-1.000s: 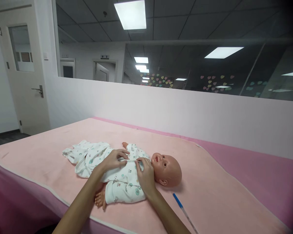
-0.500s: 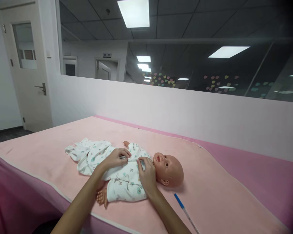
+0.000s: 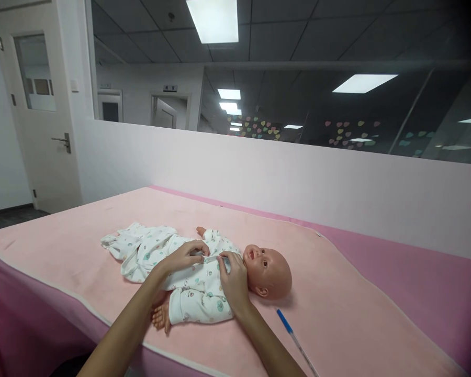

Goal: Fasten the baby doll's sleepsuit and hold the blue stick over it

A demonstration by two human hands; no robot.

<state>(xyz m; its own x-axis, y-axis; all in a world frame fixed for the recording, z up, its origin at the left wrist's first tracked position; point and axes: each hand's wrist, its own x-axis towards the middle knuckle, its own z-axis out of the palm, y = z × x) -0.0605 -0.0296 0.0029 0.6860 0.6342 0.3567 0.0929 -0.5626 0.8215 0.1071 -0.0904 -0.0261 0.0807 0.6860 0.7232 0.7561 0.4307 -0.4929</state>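
A baby doll (image 3: 267,272) lies on its back on a pink blanket (image 3: 337,314), its head to the right. It wears a white printed romper (image 3: 196,296). My left hand (image 3: 184,255) pinches a thin white tie of the romper (image 3: 209,258) on the doll's chest. My right hand (image 3: 233,283) pinches the other end of that tie, close to the doll's chin. Both hands are closed on it, a few centimetres apart.
A blue-capped pen (image 3: 296,343) lies on the blanket right of my right forearm. The table edge (image 3: 63,301) runs along the front left. A low white wall (image 3: 298,183) stands behind, with a door (image 3: 39,110) at the far left.
My hands stay on the doll's chest and have hardly moved. The view shifted slightly.
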